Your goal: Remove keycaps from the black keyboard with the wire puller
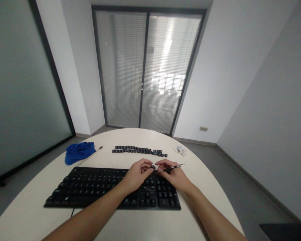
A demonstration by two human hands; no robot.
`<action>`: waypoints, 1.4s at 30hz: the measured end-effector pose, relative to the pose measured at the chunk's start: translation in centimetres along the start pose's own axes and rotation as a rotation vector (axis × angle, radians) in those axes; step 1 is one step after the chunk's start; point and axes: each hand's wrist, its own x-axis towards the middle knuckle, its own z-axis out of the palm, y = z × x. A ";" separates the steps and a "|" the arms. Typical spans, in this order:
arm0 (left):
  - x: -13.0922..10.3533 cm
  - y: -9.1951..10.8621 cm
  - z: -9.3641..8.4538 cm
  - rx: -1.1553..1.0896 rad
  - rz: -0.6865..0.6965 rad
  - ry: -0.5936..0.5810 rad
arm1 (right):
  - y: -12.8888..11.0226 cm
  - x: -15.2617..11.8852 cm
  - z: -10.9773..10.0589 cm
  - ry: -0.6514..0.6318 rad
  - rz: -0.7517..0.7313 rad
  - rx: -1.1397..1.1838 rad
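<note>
A black keyboard [97,187] lies on the pale table under my forearms. My left hand [137,172] is above its right part, pinching a small black keycap [153,167] between thumb and fingers. Close beside it, my right hand [172,174] is closed around a slim pen-like tool [177,166] whose silvery end points right; its other end is near the keycap and hard to make out. Beyond the hands, loose black keycaps [132,150] stand in two uneven rows. My forearms and hands hide part of the keys.
On the round-edged table [145,135], a blue cloth [80,152] lies at the left, with a thin stick brush [96,150] beside it. A crumpled white tissue [181,150] is at the right. A cable [72,212] leaves the keyboard's front. Glass doors [145,70] stand beyond.
</note>
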 end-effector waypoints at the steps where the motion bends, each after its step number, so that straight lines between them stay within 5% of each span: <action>1: 0.0 -0.1 0.0 -0.021 -0.004 -0.013 | 0.0 0.0 0.0 -0.018 -0.001 -0.009; 17: -0.1 -0.4 -0.2 0.108 0.055 -0.047 | -0.7 0.2 -0.3 -0.044 0.182 0.214; 28: -0.2 0.1 -0.2 0.135 0.044 -0.038 | -0.3 0.5 -0.6 0.124 0.245 0.085; 42: -0.2 0.1 -0.2 -0.054 0.008 -0.105 | -0.4 -0.1 0.1 -0.058 0.108 -0.099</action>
